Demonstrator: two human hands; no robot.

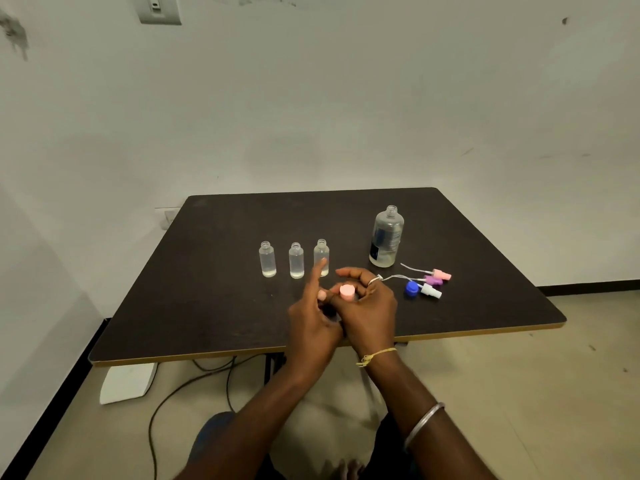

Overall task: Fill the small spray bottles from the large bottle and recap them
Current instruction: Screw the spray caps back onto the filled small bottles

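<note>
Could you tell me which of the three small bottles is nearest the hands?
The rightmost bottle; a raised finger of the left hand overlaps it alone.

Small bottles (pixel 296 260) clear glossy plastic; table (pixel 242 306) dark matt wood-grain; bangle (pixel 423 424) shiny metal; wall (pixel 311 98) matt, scuffed.

Single view, head-worn, wide-angle: facing forward and down; left hand (pixel 313 318) and right hand (pixel 372 308) close below, counter (pixel 225 244) ahead, wall (pixel 346 98) beyond.

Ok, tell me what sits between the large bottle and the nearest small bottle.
Nothing: the head view shows only bare table between the large bottle and the nearest small bottle.
</note>
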